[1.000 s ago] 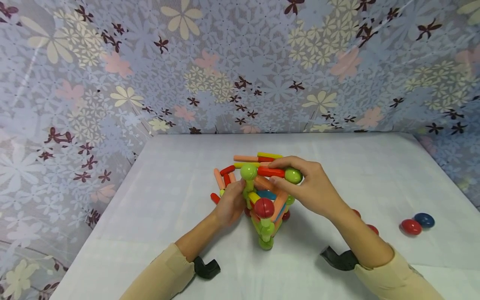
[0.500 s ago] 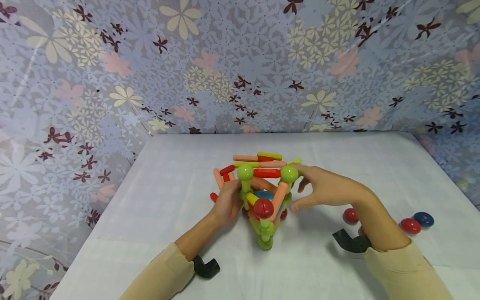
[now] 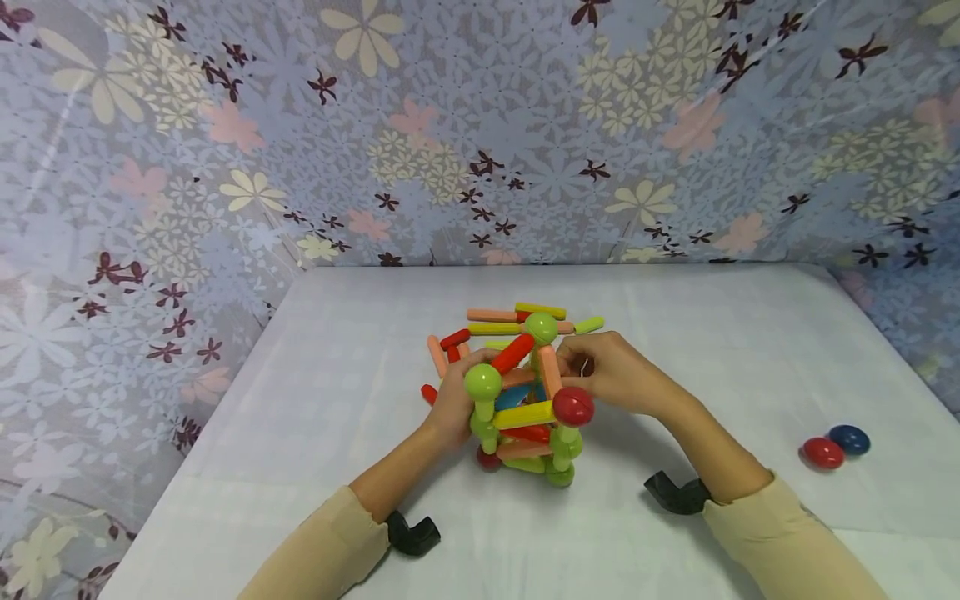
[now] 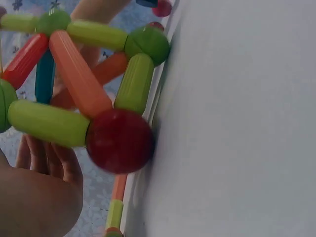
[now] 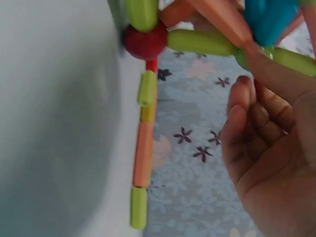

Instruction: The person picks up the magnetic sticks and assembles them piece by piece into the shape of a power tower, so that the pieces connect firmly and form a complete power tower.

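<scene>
A ball-and-stick toy structure (image 3: 522, 415) stands on the white table between my hands, built of coloured rods with green and red balls at the joints. On its top level are a red ball (image 3: 573, 407), a near green ball (image 3: 483, 382) and a far green ball (image 3: 541, 329). My left hand (image 3: 453, 407) grips its left side; the fingertips are partly hidden behind rods. With curled fingers, my right hand (image 3: 621, 372) holds the far right side. In the right wrist view, a fingertip of the right hand (image 5: 276, 128) touches a low green joint.
Loose rods lie behind and left of the structure, among them a yellow rod (image 3: 540, 311) and a lime rod (image 3: 588, 325). At the right are a red ball (image 3: 822, 453) and a blue ball (image 3: 848, 439). A floral cloth (image 3: 480, 133) hangs behind the table.
The right hand let go of the top green ball, drew back, then took hold lower on the far right side. The structure has turned, bringing its red top ball to the right.
</scene>
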Action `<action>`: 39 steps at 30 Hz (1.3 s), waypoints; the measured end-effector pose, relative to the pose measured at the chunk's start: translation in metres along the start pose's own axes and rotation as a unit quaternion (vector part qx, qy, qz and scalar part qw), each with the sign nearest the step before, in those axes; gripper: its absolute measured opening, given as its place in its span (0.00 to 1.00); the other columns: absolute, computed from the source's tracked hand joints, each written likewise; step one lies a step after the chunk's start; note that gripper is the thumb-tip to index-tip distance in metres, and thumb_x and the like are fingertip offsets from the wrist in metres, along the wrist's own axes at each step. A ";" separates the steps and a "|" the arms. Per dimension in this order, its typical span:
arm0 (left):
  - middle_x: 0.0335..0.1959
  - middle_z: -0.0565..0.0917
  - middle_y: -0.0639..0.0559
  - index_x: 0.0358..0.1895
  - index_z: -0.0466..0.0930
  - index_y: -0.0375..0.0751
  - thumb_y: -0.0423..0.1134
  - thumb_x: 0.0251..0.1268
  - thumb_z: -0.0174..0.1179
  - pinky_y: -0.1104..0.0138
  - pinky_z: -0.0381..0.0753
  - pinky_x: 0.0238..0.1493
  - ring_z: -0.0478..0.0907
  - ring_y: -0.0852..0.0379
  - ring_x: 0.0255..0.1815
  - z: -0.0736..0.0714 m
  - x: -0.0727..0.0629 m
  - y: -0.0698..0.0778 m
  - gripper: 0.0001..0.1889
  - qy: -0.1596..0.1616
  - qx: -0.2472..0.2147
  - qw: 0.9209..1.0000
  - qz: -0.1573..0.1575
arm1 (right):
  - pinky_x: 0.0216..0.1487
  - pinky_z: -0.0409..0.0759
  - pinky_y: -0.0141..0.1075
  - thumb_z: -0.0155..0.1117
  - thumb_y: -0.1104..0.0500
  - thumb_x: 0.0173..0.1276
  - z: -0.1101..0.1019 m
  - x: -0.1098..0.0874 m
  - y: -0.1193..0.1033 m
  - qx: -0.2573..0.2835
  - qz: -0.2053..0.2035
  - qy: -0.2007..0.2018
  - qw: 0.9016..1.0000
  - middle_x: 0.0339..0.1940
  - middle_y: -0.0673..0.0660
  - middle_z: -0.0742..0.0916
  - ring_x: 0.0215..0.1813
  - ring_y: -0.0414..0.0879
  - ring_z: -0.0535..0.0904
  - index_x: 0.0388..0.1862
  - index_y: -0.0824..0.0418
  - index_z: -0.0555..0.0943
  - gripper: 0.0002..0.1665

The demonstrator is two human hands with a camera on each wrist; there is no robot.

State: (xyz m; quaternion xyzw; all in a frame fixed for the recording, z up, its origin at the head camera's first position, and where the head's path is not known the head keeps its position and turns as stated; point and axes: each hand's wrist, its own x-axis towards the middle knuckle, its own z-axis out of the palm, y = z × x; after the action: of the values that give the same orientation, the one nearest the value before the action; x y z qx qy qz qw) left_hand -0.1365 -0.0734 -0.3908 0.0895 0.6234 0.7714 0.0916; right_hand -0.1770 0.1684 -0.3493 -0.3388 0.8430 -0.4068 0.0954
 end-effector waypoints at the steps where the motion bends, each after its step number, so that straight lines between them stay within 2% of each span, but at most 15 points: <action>1: 0.47 0.77 0.46 0.52 0.77 0.36 0.36 0.71 0.50 0.66 0.77 0.45 0.73 0.52 0.47 0.001 0.000 0.000 0.13 -0.001 0.011 1.000 0.006 | 0.32 0.77 0.36 0.75 0.61 0.55 0.002 0.001 0.000 0.010 -0.006 0.001 1.000 0.26 0.47 0.81 0.30 0.44 0.76 0.36 0.53 0.81 0.12; 4: 0.55 0.76 0.45 0.61 0.72 0.36 0.37 0.73 0.48 0.61 0.74 0.53 0.70 0.50 0.54 0.001 -0.001 -0.002 0.18 -0.022 0.049 0.998 0.041 | 0.37 0.79 0.36 0.75 0.60 0.57 0.007 0.004 0.000 0.037 -0.022 -0.007 0.999 0.31 0.46 0.84 0.33 0.44 0.77 0.40 0.53 0.84 0.12; 8: 0.51 0.77 0.46 0.64 0.71 0.37 0.41 0.75 0.43 0.61 0.76 0.52 0.72 0.51 0.49 0.000 -0.003 -0.003 0.20 -0.064 0.076 0.992 0.074 | 0.42 0.80 0.37 0.72 0.60 0.60 0.010 0.006 0.001 0.044 -0.042 -0.030 0.998 0.35 0.45 0.85 0.36 0.43 0.79 0.45 0.54 0.84 0.13; 10: 0.47 0.77 0.46 0.62 0.72 0.37 0.43 0.75 0.42 0.63 0.77 0.48 0.73 0.52 0.45 0.000 -0.003 -0.003 0.21 -0.076 0.084 0.990 0.081 | 0.41 0.80 0.37 0.69 0.62 0.63 0.008 0.009 0.004 0.016 -0.033 -0.032 0.999 0.36 0.45 0.84 0.36 0.43 0.78 0.46 0.54 0.84 0.12; 13: 0.40 0.77 0.47 0.56 0.75 0.35 0.45 0.75 0.42 0.65 0.77 0.41 0.73 0.53 0.39 0.000 -0.002 -0.003 0.20 -0.067 0.091 0.990 0.084 | 0.41 0.78 0.40 0.63 0.64 0.66 0.000 0.016 0.014 -0.059 -0.007 -0.004 0.998 0.37 0.49 0.84 0.37 0.45 0.77 0.49 0.56 0.83 0.13; 17: 0.36 0.76 0.47 0.51 0.77 0.34 0.43 0.74 0.45 0.67 0.75 0.38 0.72 0.54 0.36 0.002 0.001 -0.005 0.17 -0.053 0.091 0.990 0.092 | 0.53 0.72 0.56 0.56 0.69 0.66 -0.016 0.024 0.040 -0.175 0.076 0.035 0.981 0.56 0.60 0.80 0.55 0.57 0.74 0.62 0.62 0.75 0.25; 21: 0.40 0.77 0.49 0.56 0.76 0.32 0.39 0.74 0.45 0.67 0.75 0.40 0.72 0.54 0.40 0.006 0.001 -0.008 0.17 -0.051 0.082 0.991 0.088 | 0.59 0.62 0.66 0.55 0.70 0.65 -0.022 0.022 0.067 -0.256 0.130 -0.015 0.958 0.68 0.66 0.70 0.67 0.66 0.64 0.69 0.66 0.67 0.31; 24: 0.42 0.77 0.50 0.57 0.75 0.30 0.36 0.74 0.45 0.66 0.76 0.41 0.73 0.54 0.42 0.007 -0.001 -0.009 0.17 -0.036 0.074 0.994 0.077 | 0.56 0.68 0.63 0.60 0.66 0.66 -0.019 0.020 0.076 -0.291 0.133 -0.032 0.947 0.62 0.67 0.76 0.62 0.66 0.70 0.63 0.68 0.73 0.26; 27: 0.42 0.77 0.50 0.56 0.75 0.31 0.34 0.73 0.46 0.65 0.76 0.41 0.73 0.54 0.42 0.007 -0.002 -0.009 0.16 -0.024 0.064 0.995 0.065 | 0.49 0.75 0.57 0.66 0.63 0.64 -0.015 0.018 0.075 -0.303 0.143 -0.018 0.942 0.49 0.62 0.83 0.50 0.60 0.78 0.52 0.66 0.80 0.18; 28: 0.42 0.77 0.49 0.56 0.76 0.31 0.35 0.73 0.46 0.65 0.76 0.40 0.73 0.54 0.41 0.007 -0.002 -0.009 0.16 -0.021 0.061 0.996 0.062 | 0.46 0.77 0.54 0.67 0.62 0.63 -0.015 0.017 0.073 -0.299 0.146 -0.013 0.943 0.44 0.60 0.84 0.45 0.57 0.79 0.49 0.65 0.80 0.16; 30: 0.42 0.77 0.48 0.56 0.77 0.32 0.36 0.73 0.46 0.65 0.76 0.40 0.73 0.54 0.41 0.006 -0.002 -0.008 0.16 -0.016 0.055 0.997 0.057 | 0.39 0.78 0.49 0.67 0.60 0.63 -0.016 0.016 0.067 -0.263 0.153 -0.014 0.952 0.37 0.57 0.84 0.37 0.52 0.79 0.48 0.63 0.78 0.15; 32: 0.41 0.77 0.48 0.56 0.77 0.33 0.36 0.74 0.46 0.66 0.76 0.38 0.73 0.54 0.39 0.004 -0.003 -0.007 0.16 -0.009 0.049 0.997 0.052 | 0.36 0.78 0.45 0.65 0.59 0.65 -0.019 0.016 0.059 -0.187 0.136 -0.026 0.973 0.35 0.55 0.84 0.34 0.49 0.80 0.50 0.60 0.76 0.16; 34: 0.41 0.77 0.47 0.56 0.77 0.33 0.37 0.74 0.46 0.67 0.77 0.37 0.73 0.54 0.38 0.004 -0.003 -0.007 0.16 -0.005 0.043 0.998 0.049 | 0.36 0.78 0.45 0.63 0.57 0.68 -0.024 0.013 0.047 -0.081 0.115 -0.043 0.989 0.35 0.55 0.85 0.34 0.50 0.80 0.52 0.57 0.76 0.15; 36: 0.40 0.77 0.46 0.56 0.76 0.32 0.37 0.73 0.46 0.67 0.77 0.36 0.73 0.54 0.36 0.004 -0.003 -0.007 0.17 -0.005 0.035 0.998 0.046 | 0.38 0.79 0.46 0.61 0.55 0.70 -0.030 0.008 0.031 0.013 0.088 -0.053 0.995 0.39 0.55 0.85 0.36 0.52 0.80 0.51 0.53 0.78 0.12; 39: 0.40 0.77 0.46 0.55 0.76 0.31 0.37 0.73 0.46 0.67 0.77 0.36 0.73 0.54 0.37 0.005 -0.004 -0.007 0.17 -0.005 0.027 0.999 0.044 | 0.42 0.80 0.47 0.59 0.53 0.72 -0.036 0.001 0.004 0.109 0.046 -0.046 0.992 0.42 0.56 0.84 0.39 0.54 0.80 0.49 0.51 0.81 0.10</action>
State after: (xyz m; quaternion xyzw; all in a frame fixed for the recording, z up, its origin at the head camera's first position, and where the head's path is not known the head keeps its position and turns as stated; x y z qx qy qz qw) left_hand -0.1314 -0.0677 -0.3964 0.1232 0.6390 0.7570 0.0581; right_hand -0.1954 0.1920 -0.3290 -0.3058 0.8030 -0.4753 0.1890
